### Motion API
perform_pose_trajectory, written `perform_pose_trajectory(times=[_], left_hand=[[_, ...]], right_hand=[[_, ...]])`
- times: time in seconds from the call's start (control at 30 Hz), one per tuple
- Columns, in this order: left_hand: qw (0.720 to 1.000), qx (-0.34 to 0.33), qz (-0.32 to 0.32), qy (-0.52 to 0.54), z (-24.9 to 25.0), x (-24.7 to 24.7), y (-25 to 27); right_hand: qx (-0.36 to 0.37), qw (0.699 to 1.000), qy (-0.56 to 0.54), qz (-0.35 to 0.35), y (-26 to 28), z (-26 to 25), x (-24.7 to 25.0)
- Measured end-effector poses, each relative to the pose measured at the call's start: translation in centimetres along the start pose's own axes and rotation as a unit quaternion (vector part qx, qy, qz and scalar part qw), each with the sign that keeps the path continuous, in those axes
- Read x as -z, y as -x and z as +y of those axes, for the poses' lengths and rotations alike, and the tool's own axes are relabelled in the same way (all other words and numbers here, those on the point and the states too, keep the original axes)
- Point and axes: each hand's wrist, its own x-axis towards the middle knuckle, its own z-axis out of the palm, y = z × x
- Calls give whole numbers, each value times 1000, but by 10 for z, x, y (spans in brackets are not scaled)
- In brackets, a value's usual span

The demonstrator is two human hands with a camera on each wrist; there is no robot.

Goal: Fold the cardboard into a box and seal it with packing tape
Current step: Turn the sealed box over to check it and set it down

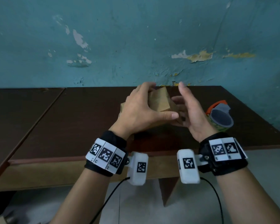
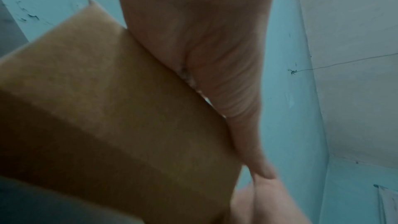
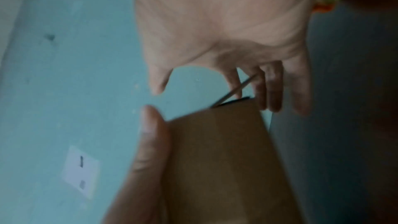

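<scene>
Left hand (image 1: 141,110) clasping cardboard (image 1: 160,101) to steady it; right hand (image 1: 189,110) at 3 o'clock, fingers extended onto a flap; tape dispenser (image 1: 220,117) parked within reach.

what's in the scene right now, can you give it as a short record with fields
cardboard: brown box, partly folded, held above the table between both hands
left hand: left hand grips the box from above, thumb along its near edge
right hand: right hand open, fingers straight against the box's right side
tape: tape dispenser with orange frame, on the table right of the hands, untouched
surface: dark brown table against a teal wall
</scene>
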Motion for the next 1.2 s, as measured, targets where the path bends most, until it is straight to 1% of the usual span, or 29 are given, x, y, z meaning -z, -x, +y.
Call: perform_pose_trajectory(times=[0.03, 0.07, 0.1, 0.13, 0.17, 0.2, 0.23, 0.27, 0.3, 0.33, 0.37, 0.43, 0.47, 0.5, 0.57, 0.63, 0.67, 0.7, 0.73, 0.8, 0.87, 0.93, 1.07, 1.2], left_hand=[[998, -4, -6, 54, 0, 2, 1], [993, -6, -7, 117, 0, 5, 2], [984, -7, -1, 176, 0, 8, 2], [975, -3, 20, 220, 1, 12, 2], [968, 7, 57, 246, 0, 17, 3], [962, 26, 104, 252, -2, 24, 3], [958, 59, 153, 236, -9, 30, 3], [951, 105, 195, 213, -20, 34, 3], [943, 159, 220, 192, -33, 38, 4], [934, 212, 220, 185, -45, 40, 6], [925, 260, 201, 192, -55, 41, 9], [907, 333, 133, 222, -63, 36, 15], [905, 345, 95, 230, -63, 32, 19], [913, 335, 54, 228, -60, 29, 23], [939, 259, -43, 221, -55, 24, 33], [945, 189, -152, 220, -55, 20, 42], [946, 163, -184, 210, -57, 17, 46], [952, 140, -192, 194, -63, 13, 48], [961, 122, -176, 178, -66, 8, 49], [976, 108, -100, 160, -74, -3, 48], [977, 108, -43, 181, -78, -11, 46], [973, 103, -17, 208, -76, -17, 43], [961, 81, 12, 264, -72, -16, 40], [946, 50, 41, 318, -60, -9, 35]], right_hand=[[1, 999, -9, -49, 3, -3, -1], [9, 997, -1, -82, 4, -3, -2], [13, 995, 15, -96, 5, -2, -4], [9, 996, 22, -91, 3, 0, -5], [-1, 997, 14, -80, 1, 1, -4], [-18, 998, -2, -61, -1, 3, -3], [-33, 998, -21, -46, -3, 6, -2], [-42, 998, -40, -33, -6, 9, 1], [-45, 997, -56, -22, -9, 12, 2], [-45, 996, -71, -19, -10, 15, 3], [-50, 995, -90, -15, -12, 18, 3], [-59, 990, -124, -7, -13, 24, 2], [-62, 989, -137, 0, -13, 26, 0], [-66, 987, -149, 5, -14, 27, -1], [-69, 985, -156, 17, -14, 27, -4], [-69, 985, -160, 19, -14, 28, -7], [-68, 985, -160, 20, -14, 28, -8], [-65, 984, -163, 17, -14, 29, -9], [-61, 984, -164, 14, -13, 30, -11], [-52, 986, -161, 12, -12, 30, -15], [-39, 987, -157, 18, -10, 31, -16], [-30, 986, -162, 17, -9, 30, -16], [-13, 981, -193, -11, -6, 28, -15], [3, 969, -246, -7, -7, 19, -18]])
